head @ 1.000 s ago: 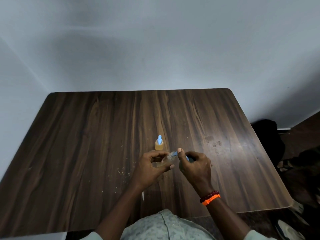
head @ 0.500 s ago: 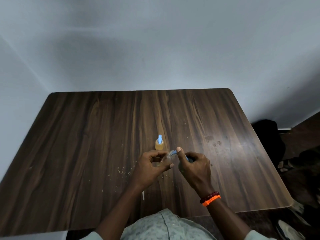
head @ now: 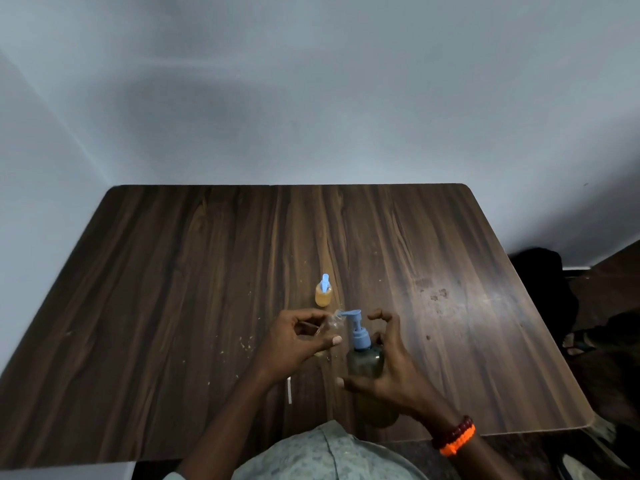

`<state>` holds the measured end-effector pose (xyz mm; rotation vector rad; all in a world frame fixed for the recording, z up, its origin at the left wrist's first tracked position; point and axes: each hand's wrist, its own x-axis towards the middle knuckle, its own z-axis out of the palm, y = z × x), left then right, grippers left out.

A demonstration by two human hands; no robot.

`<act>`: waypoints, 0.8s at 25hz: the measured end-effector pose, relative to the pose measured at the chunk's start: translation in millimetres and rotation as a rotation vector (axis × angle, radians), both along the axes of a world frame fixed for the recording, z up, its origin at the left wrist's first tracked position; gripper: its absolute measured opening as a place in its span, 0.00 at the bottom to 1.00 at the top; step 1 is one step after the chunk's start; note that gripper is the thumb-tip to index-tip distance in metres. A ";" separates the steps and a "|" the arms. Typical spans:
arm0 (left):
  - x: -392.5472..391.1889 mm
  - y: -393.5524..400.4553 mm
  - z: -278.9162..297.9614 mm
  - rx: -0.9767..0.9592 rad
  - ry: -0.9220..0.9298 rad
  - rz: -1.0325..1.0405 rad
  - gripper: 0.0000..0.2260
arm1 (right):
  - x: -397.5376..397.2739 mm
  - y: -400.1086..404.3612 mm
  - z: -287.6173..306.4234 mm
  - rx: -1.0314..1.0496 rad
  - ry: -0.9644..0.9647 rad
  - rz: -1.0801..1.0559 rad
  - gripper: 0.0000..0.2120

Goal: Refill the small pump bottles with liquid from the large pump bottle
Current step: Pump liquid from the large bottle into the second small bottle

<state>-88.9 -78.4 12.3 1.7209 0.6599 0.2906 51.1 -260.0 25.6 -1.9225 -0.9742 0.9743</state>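
Pumping from the big bottle (head: 365,363) into a small clear bottle (head: 334,323) held at its spout.

My left hand (head: 301,341) pinches the small bottle just left of the blue pump head (head: 353,318); right hand (head: 388,368) spread loose around the big bottle, fingers apart, not gripping. I'd keep the mouth under the nozzle and press slowly. Big bottle: smoky translucent plastic, round. Beyond it stands a small amber-filled bottle (head: 323,294) on the dark woodgrain table (head: 173,289).
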 end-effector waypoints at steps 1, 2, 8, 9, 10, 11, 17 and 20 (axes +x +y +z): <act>-2.1 -0.1 -0.7 -0.001 0.001 -0.019 0.16 | -2.2 -3.9 1.4 0.042 -0.017 0.020 0.57; -3.4 -0.1 -1.7 0.004 -0.004 -0.030 0.16 | -4.7 -5.8 5.0 0.083 -0.047 0.041 0.55; -5.5 2.4 0.1 0.022 -0.040 -0.020 0.17 | -11.5 3.6 13.9 0.220 -0.187 0.094 0.47; -5.7 2.8 0.9 0.024 -0.038 -0.019 0.16 | -11.3 5.4 12.4 0.227 -0.197 0.093 0.48; -6.1 3.3 1.4 0.024 -0.040 -0.018 0.16 | -10.6 5.7 9.9 0.236 -0.204 0.089 0.46; -6.5 3.7 1.5 0.027 -0.044 -0.018 0.16 | -10.6 5.5 7.8 0.244 -0.214 0.078 0.45; -6.4 0.3 1.6 0.051 -0.021 -0.028 0.20 | -13.7 6.9 1.9 0.230 -0.339 -0.041 0.39; -5.8 -0.9 3.7 0.054 -0.041 -0.016 0.18 | -13.4 6.9 0.1 0.186 -0.393 0.003 0.44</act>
